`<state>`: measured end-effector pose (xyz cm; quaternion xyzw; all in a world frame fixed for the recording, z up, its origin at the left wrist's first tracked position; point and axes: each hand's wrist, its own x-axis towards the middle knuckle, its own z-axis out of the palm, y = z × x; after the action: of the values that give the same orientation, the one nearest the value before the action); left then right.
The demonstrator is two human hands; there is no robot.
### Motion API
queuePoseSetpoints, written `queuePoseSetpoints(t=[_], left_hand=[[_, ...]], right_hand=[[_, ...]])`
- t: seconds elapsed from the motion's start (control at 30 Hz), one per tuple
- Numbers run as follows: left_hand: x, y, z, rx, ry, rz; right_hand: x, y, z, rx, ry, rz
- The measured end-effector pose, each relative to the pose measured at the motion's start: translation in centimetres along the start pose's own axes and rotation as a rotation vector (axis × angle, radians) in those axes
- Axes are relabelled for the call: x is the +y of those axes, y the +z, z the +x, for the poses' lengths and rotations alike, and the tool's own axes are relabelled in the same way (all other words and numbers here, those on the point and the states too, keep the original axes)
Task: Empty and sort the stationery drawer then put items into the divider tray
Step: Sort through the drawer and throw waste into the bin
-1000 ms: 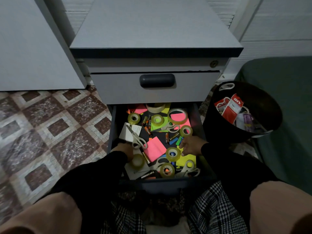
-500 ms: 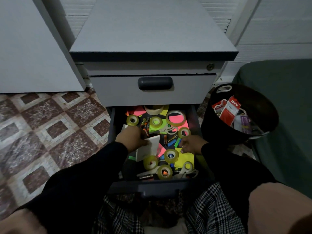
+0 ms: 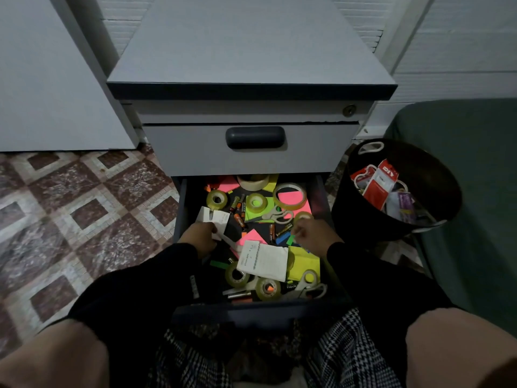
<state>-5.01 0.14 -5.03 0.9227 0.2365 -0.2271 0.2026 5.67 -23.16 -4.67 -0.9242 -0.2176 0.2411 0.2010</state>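
The lower drawer [image 3: 179,208] of the grey cabinet stands pulled out, full of mixed stationery. In it lie several clear tape rolls [image 3: 216,199], neon sticky notes [image 3: 303,263], batteries [image 3: 239,219], scissors [image 3: 277,215] and a white receipt [image 3: 263,260] near the middle. My left hand [image 3: 199,238] is at the drawer's left side, its fingers curled round white paper slips [image 3: 214,218]. My right hand [image 3: 312,236] is at the right side, fingertips down on small green and blue flags [image 3: 285,238]; whether it pinches one is unclear. No divider tray is in view.
A black bucket [image 3: 436,175] holding red packets stands to the right of the drawer. The shut upper drawer with its dark handle [image 3: 255,137] overhangs the back. Patterned floor tiles [image 3: 84,208] lie to the left, a green cushion [image 3: 475,163] to the right, my knees in front.
My left hand carried a white pad toward the middle, and a white receipt now lies there. That hand is back at the left on the paper slips. My right hand barely moved.
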Motion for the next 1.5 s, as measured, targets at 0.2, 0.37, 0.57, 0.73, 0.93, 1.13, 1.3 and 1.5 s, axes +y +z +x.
queuePoseSetpoints(t=[0.2,0.37,0.57,0.73,0.93,1.13,1.3,1.5], left_hand=[[-0.6,1.3,1.8,-0.073,-0.156,-0.075],[-0.2,2.2,2.7,-0.013,-0.138,-0.121],[-0.4,2.8,2.4,0.076,-0.129,0.068],[-0.6,3.2,3.0,0.089,0.066,0.187],[-1.0,2.6,4.0,0.090,0.053,0.218],[-0.6,2.2,4.9,0.038,-0.045,0.242],[0.2,1.6,5.0,0.084,-0.121,0.182],[0.1,1.5,3.9,0.144,-0.148,0.143]], right_hand=[[-1.0,2.5,0.2,-0.222,-0.018,-0.113],[-1.3,4.0,0.7,-0.288,-0.059,-0.269],[-1.7,4.2,1.1,-0.326,-0.022,-0.236],[-1.2,3.0,1.6,-0.349,0.036,-0.124],[-0.5,1.6,2.0,-0.367,0.106,-0.093],[-0.2,1.6,2.9,-0.338,0.099,-0.153],[-0.1,1.3,3.1,-0.347,0.092,-0.131],[0.0,1.1,2.9,-0.296,0.135,-0.065]])
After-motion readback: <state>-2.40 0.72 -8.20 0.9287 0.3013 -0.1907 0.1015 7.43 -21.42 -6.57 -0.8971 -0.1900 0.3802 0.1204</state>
